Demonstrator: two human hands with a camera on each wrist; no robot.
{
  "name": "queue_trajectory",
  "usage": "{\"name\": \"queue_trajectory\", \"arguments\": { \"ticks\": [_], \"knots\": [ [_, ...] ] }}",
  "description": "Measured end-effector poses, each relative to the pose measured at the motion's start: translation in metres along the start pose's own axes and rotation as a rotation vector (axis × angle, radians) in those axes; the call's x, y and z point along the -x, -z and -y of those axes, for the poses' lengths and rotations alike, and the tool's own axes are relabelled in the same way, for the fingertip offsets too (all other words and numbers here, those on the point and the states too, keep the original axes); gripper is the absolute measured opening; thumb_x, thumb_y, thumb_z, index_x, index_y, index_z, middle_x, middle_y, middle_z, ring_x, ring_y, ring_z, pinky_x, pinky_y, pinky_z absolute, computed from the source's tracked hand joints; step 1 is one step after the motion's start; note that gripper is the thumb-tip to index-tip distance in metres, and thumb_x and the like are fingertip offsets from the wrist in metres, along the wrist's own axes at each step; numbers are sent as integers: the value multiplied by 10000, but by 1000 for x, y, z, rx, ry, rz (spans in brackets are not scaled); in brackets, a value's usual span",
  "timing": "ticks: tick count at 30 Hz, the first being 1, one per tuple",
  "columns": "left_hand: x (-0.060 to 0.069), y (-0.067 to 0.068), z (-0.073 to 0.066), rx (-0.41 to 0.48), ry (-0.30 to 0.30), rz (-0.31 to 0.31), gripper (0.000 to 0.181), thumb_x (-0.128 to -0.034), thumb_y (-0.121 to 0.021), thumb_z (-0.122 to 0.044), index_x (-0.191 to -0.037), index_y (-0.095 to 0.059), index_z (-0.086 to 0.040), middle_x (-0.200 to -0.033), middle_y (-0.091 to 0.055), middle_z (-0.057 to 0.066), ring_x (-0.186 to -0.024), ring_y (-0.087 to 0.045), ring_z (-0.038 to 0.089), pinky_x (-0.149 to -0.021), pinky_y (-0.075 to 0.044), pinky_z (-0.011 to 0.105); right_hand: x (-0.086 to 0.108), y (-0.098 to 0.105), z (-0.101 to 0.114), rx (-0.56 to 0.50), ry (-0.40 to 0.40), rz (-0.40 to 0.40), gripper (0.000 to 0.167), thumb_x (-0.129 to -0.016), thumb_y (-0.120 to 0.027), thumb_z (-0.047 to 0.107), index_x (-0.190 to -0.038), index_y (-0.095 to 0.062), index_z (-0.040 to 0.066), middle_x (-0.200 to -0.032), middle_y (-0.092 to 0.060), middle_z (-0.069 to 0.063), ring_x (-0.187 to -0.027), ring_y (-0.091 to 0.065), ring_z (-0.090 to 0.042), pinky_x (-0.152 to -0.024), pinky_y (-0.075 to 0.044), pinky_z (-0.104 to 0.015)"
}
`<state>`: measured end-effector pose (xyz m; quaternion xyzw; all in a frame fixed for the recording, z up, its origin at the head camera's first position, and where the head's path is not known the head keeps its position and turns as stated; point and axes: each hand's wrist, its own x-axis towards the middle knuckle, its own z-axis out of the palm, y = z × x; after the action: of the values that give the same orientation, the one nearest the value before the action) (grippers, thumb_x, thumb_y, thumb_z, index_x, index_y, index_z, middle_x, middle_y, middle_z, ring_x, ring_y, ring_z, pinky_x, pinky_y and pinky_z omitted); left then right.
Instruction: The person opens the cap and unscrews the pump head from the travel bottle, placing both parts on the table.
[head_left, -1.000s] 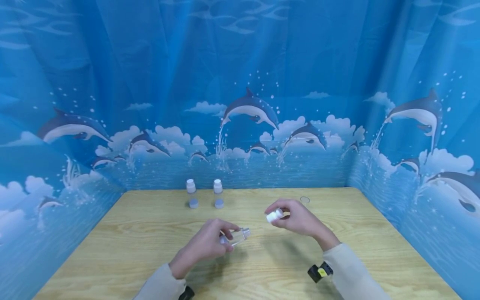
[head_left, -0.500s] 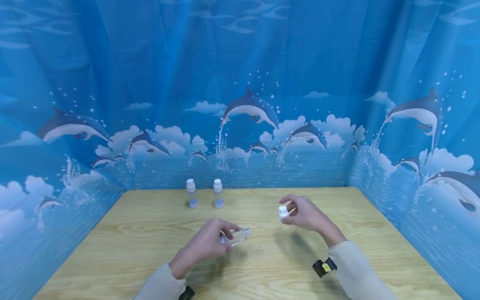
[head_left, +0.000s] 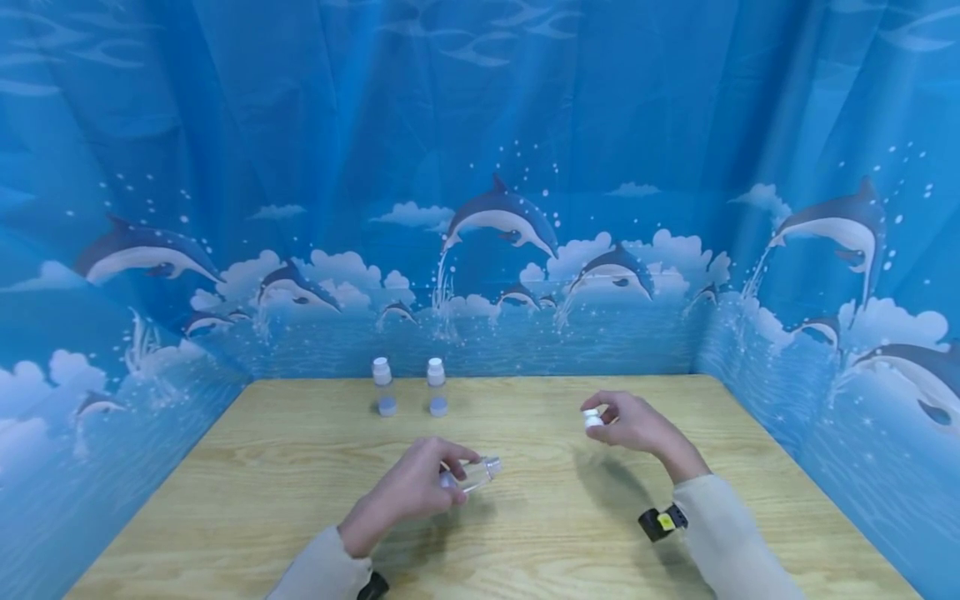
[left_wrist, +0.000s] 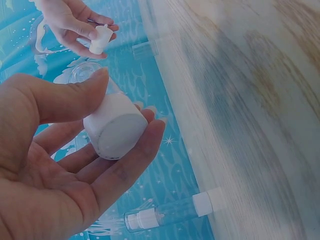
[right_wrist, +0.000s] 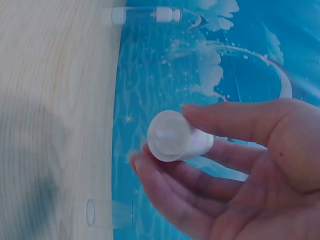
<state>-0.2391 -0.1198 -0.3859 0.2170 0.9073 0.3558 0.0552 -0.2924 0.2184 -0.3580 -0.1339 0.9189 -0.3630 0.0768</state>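
My left hand (head_left: 420, 483) grips a clear bottle (head_left: 474, 475) lying tilted, its open threaded neck pointing right. The bottle's white base (left_wrist: 116, 127) faces the camera in the left wrist view, between thumb and fingers. To the right, above the table, my right hand (head_left: 633, 423) pinches a white pump top (head_left: 592, 418) between thumb and fingertips. Its hollow underside (right_wrist: 169, 135) shows in the right wrist view. The bottle and pump top are well apart.
Two clear bottles with white tops, a left one (head_left: 383, 387) and a right one (head_left: 437, 387), stand upright near the back of the wooden table (head_left: 300, 500). A clear cap (right_wrist: 111, 214) stands near the back edge, hidden behind my right hand in the head view. A dolphin-print curtain (head_left: 480, 125) surrounds the table.
My right hand has moved right and slightly back with the pump top, turning it from tilted to nearly upright. The left hand and bottle have stayed in place.
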Motion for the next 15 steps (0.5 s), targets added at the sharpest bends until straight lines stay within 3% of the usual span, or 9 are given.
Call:
{"name": "queue_trajectory", "arguments": {
  "ticks": [6,15],
  "knots": [
    [0,0,-1,3,6,2,526,-731,-828,33,-1226,-747,-123,-965,-755,72,-860,-669,167,-689,-582,303,0,5,-8,-37,11,27,406,-910,-710,50,-1287,-614,-68,-961,-678,-174,-822,-680,-230,-772,-637,-434],
    [0,0,-1,13,9,3,518,-731,-828,37,-1218,-751,-119,-958,-754,73,-850,-667,164,-680,-581,296,1,12,-18,-23,-56,19,358,-946,-684,72,-1266,-607,-68,-988,-667,-187,-813,-690,-243,-739,-640,-422]
  ]
}}
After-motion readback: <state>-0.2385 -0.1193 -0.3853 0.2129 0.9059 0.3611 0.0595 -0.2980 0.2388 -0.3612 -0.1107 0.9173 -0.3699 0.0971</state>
